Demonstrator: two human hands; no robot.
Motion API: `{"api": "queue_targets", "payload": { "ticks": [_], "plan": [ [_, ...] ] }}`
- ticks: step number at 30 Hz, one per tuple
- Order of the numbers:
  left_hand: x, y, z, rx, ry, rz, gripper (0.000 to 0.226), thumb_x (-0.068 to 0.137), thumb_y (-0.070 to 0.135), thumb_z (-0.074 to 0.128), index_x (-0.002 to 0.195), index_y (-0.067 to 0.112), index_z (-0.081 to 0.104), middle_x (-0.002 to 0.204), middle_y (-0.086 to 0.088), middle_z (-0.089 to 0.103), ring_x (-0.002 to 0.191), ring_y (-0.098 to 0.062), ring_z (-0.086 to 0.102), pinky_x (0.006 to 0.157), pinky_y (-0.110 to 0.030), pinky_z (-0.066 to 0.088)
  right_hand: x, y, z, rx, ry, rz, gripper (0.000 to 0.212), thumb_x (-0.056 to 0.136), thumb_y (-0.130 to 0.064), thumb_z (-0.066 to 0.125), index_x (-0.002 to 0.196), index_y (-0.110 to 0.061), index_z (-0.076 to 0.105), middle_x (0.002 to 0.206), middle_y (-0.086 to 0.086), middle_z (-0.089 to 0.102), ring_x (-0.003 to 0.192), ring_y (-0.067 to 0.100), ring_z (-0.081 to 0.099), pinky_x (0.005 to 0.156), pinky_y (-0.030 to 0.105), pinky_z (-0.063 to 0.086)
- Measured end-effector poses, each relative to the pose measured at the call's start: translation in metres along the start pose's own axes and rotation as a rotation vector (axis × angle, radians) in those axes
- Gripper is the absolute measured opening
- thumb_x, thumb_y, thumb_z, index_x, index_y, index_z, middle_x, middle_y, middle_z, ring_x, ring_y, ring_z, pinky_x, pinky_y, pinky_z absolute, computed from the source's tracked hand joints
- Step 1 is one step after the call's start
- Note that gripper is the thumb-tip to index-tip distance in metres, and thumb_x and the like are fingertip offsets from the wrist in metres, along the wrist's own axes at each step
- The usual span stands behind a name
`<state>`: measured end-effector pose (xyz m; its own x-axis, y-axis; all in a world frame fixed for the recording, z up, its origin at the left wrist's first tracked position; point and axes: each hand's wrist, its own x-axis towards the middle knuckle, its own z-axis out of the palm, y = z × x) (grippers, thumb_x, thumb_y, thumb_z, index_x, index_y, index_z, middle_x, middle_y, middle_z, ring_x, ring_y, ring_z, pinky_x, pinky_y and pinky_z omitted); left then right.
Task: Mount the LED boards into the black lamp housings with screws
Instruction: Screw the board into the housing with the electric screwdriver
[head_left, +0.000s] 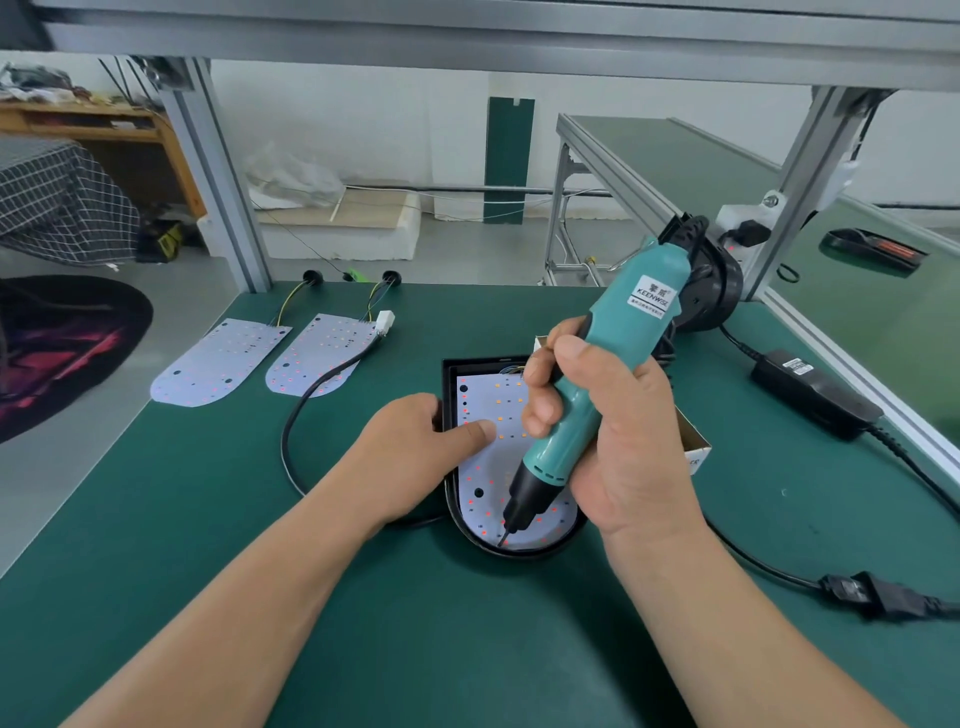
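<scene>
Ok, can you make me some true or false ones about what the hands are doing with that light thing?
1. The right hand holds the teal screwdriver. True.
2. The left hand presses its thumb on the LED board inside the black housing. True.
3. The screwdriver tip is at the board's square far end. False: it is at the rounded near end.
4. Three spare boards lie loose. False: only two spare boards lie on the green mat.

Head camera looks down, close over the bench (208, 571).
</scene>
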<state>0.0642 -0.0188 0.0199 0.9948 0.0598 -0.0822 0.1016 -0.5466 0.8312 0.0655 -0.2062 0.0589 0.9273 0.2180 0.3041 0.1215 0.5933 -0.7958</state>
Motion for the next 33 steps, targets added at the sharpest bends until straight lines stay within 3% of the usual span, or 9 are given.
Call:
{"api": "queue_targets", "payload": {
  "ticks": [4,8,11,14,19,22,25,28,33],
  "plan": [
    [0.0,-0.002,0.0,-0.006,0.006,-0.007,0.041,0.092,0.052,0.076,0.087,0.012,0.07,0.066,0.003,0.06,0.063,-0.014,0.054,0.066,-0.034,0.045,-0.001,-0.001,0.001,0.014,0.004,-0.011,0.004,0.091,-0.018,0.068,0.093,-0.016,0.065,0.08,0.01,0.065,0.054,0.017,0.052,0.055,0.029,0.047],
    [0.001,-0.001,0.0,-0.042,0.005,-0.009,0.059,0.085,0.061,0.074,0.093,0.002,0.068,0.07,0.003,0.057,0.065,-0.017,0.051,0.067,-0.035,0.042,0.0,-0.004,0.0,0.018,0.028,-0.033,0.007,0.09,-0.018,0.068,0.094,-0.015,0.064,0.079,0.01,0.065,0.054,0.017,0.052,0.055,0.029,0.048],
    [0.001,-0.001,-0.001,-0.021,0.015,-0.02,0.053,0.091,0.058,0.074,0.075,0.01,0.058,0.059,0.01,0.046,0.054,-0.013,0.04,0.057,-0.03,0.034,0.001,-0.008,-0.002,0.025,0.054,-0.054,0.006,0.091,-0.017,0.067,0.094,-0.015,0.063,0.079,0.01,0.065,0.055,0.018,0.052,0.055,0.029,0.048],
    [0.001,-0.001,-0.002,-0.038,0.025,-0.042,0.053,0.094,0.058,0.071,0.076,0.011,0.053,0.061,0.005,0.041,0.053,-0.015,0.034,0.054,-0.031,0.028,0.002,-0.012,-0.004,0.04,0.087,-0.075,0.006,0.09,-0.018,0.068,0.093,-0.016,0.064,0.079,0.01,0.065,0.055,0.018,0.052,0.055,0.029,0.048],
    [-0.001,0.0,-0.002,-0.083,-0.001,-0.052,0.054,0.09,0.055,0.076,0.083,0.004,0.06,0.065,0.003,0.045,0.055,-0.016,0.036,0.057,-0.032,0.029,0.004,-0.011,-0.005,0.054,0.109,-0.07,0.007,0.089,-0.02,0.07,0.092,-0.017,0.064,0.079,0.009,0.065,0.056,0.018,0.052,0.055,0.029,0.048],
    [-0.003,0.007,-0.005,-0.132,-0.011,-0.035,0.06,0.074,0.055,0.077,0.095,0.0,0.065,0.073,-0.001,0.063,0.063,-0.021,0.053,0.064,-0.037,0.044,0.003,-0.009,-0.004,0.047,0.092,-0.058,0.007,0.088,-0.018,0.069,0.092,-0.016,0.064,0.08,0.01,0.065,0.056,0.018,0.052,0.056,0.029,0.048],
    [-0.006,0.013,-0.009,-0.14,0.057,-0.009,0.057,0.07,0.057,0.072,0.102,0.011,0.072,0.098,-0.006,0.08,0.092,-0.035,0.074,0.09,-0.052,0.06,0.004,-0.016,-0.007,0.13,0.106,-0.09,0.005,0.092,-0.015,0.063,0.096,-0.014,0.06,0.08,0.008,0.064,0.056,0.016,0.051,0.055,0.027,0.046],
    [-0.006,0.014,-0.014,-0.081,0.194,0.036,0.042,0.072,0.059,0.068,0.091,0.022,0.068,0.077,0.019,0.07,0.073,-0.014,0.064,0.069,-0.04,0.054,0.007,-0.029,-0.015,0.227,0.152,-0.157,0.002,0.097,-0.015,0.055,0.098,-0.014,0.056,0.08,0.005,0.061,0.058,0.012,0.048,0.055,0.024,0.045],
    [-0.015,0.018,-0.01,-0.006,0.452,0.27,0.03,0.083,0.059,0.063,0.096,0.033,0.057,0.084,0.017,0.068,0.071,-0.01,0.061,0.067,-0.038,0.054,0.012,-0.041,-0.027,0.279,0.269,-0.219,0.006,0.099,-0.016,0.053,0.094,-0.013,0.056,0.082,0.005,0.059,0.061,0.012,0.046,0.058,0.024,0.043]
  ]
}}
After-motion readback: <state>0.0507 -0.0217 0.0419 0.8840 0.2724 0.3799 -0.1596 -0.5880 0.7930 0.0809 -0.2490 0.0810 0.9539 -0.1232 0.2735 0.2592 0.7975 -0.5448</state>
